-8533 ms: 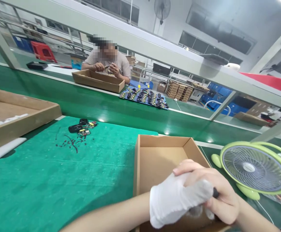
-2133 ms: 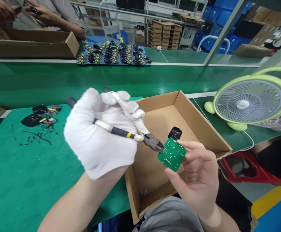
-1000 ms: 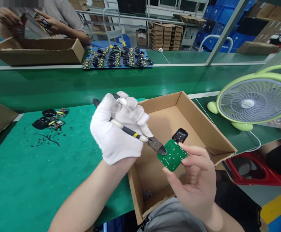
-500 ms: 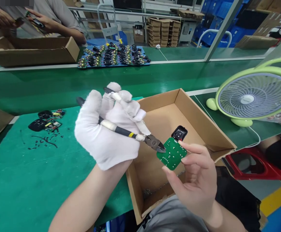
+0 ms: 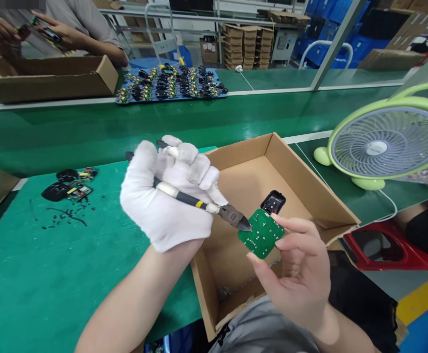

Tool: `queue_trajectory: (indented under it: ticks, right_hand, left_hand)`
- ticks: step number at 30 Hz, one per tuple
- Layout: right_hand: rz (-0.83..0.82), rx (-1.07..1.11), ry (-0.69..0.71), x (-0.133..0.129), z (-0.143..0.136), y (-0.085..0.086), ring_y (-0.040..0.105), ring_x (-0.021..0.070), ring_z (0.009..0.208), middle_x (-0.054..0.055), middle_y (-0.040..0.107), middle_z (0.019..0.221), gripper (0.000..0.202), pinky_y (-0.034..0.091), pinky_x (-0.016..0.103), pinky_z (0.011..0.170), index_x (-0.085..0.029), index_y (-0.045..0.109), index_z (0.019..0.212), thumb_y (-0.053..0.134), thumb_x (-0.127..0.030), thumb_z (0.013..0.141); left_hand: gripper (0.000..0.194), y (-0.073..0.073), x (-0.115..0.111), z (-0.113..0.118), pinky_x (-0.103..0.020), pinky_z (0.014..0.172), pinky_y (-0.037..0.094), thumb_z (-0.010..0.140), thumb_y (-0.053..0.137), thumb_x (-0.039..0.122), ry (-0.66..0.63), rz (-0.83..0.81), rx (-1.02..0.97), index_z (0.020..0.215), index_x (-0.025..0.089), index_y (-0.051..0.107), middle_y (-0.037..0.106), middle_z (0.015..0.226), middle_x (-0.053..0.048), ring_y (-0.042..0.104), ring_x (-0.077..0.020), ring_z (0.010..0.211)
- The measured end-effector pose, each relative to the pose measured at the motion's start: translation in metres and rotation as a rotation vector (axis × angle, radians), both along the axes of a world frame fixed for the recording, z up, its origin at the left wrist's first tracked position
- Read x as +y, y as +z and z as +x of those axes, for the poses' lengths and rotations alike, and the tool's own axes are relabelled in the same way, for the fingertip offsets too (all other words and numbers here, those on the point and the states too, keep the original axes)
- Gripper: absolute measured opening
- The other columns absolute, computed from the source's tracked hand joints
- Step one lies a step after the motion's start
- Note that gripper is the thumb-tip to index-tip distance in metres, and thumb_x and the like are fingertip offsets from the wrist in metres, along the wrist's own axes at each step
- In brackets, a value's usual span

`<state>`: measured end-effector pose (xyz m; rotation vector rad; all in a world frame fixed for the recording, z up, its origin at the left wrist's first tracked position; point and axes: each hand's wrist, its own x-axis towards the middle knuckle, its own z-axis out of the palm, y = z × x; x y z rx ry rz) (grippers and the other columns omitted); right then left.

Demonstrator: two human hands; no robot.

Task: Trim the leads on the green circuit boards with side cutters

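Observation:
My left hand (image 5: 169, 196), in a white glove, is closed around small side cutters (image 5: 214, 210). The cutter jaws touch the upper left edge of a green circuit board (image 5: 261, 234). My bare right hand (image 5: 298, 272) pinches that board between thumb and fingers, solder side up, with a black plastic part (image 5: 273, 201) behind it. Both hands are held over an open cardboard box (image 5: 309, 191), which has small metal clippings on its floor.
A green desk fan (image 5: 386, 142) stands to the right of the box. Loose boards and black scraps (image 5: 68, 184) lie on the green mat at left. Across the conveyor (image 5: 162, 127) sit a blue tray of boards (image 5: 169, 86), a cardboard tray (image 5: 48, 78) and another person's hands (image 5: 52, 29).
The view dropped from the room to my hands. Over the last second my gloved hand shifted slightly while the cutter tip stayed at the board's edge.

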<state>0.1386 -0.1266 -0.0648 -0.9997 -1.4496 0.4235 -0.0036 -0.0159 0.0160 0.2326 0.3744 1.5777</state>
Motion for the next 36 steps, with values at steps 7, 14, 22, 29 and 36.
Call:
queue_trajectory:
  ticks: [7, 14, 22, 29, 36]
  right_hand:
    - [-0.003, 0.049, 0.032, 0.0015, -0.0017, 0.0027, 0.061, 0.0249, 0.114, 0.010, 0.055, 0.125, 0.049, 0.065, 0.040, 0.087, -0.026, 0.056, 0.114, 0.070, 0.005, 0.078]
    - [-0.023, 0.079, 0.040, 0.0003, -0.0016, 0.0032, 0.061, 0.0247, 0.116, 0.010, 0.053, 0.126, 0.048, 0.065, 0.041, 0.089, -0.026, 0.056, 0.114, 0.069, 0.005, 0.079]
    - [-0.009, 0.085, 0.048, 0.0013, -0.0012, 0.0030, 0.061, 0.0244, 0.117, 0.010, 0.053, 0.126, 0.049, 0.066, 0.039, 0.090, -0.026, 0.057, 0.115, 0.068, 0.006, 0.079]
    - [-0.019, 0.102, 0.064, 0.0006, -0.0020, 0.0036, 0.060, 0.0226, 0.117, 0.009, 0.054, 0.126, 0.051, 0.063, 0.036, 0.092, -0.025, 0.057, 0.114, 0.068, 0.009, 0.078]
    - [-0.079, 0.133, 0.118, 0.0004, -0.0005, 0.0035, 0.059, 0.0209, 0.120, 0.008, 0.052, 0.125, 0.051, 0.061, 0.032, 0.094, -0.025, 0.056, 0.116, 0.068, 0.008, 0.079]
  left_hand:
    - [0.042, 0.0051, -0.0050, -0.0020, -0.026, 0.046, 0.040, 0.105, 0.023, 0.046, -0.044, 0.126, 0.023, 0.091, 0.022, 0.053, 0.058, 0.071, -0.001, 0.046, -0.0113, 0.050]
    - [0.042, 0.0056, -0.0072, -0.0013, -0.026, 0.046, 0.039, 0.105, 0.023, 0.047, -0.061, 0.126, 0.016, 0.090, 0.022, 0.054, 0.057, 0.070, -0.001, 0.045, -0.0117, 0.049]
    - [0.034, 0.0021, -0.0008, 0.0015, -0.027, 0.042, 0.034, 0.102, 0.036, 0.046, -0.043, -0.005, -0.053, 0.086, 0.022, 0.053, 0.049, 0.065, 0.000, 0.041, -0.0105, 0.046]
    - [0.036, 0.0024, -0.0015, 0.0022, -0.026, 0.040, 0.030, 0.104, 0.032, 0.046, -0.030, 0.016, -0.048, 0.085, 0.022, 0.052, 0.048, 0.064, 0.000, 0.038, -0.0089, 0.043]
    - [0.037, 0.0030, 0.0002, -0.0008, -0.025, 0.037, 0.029, 0.103, 0.029, 0.046, -0.022, 0.022, -0.014, 0.084, 0.021, 0.049, 0.044, 0.059, 0.002, 0.034, -0.0087, 0.040]
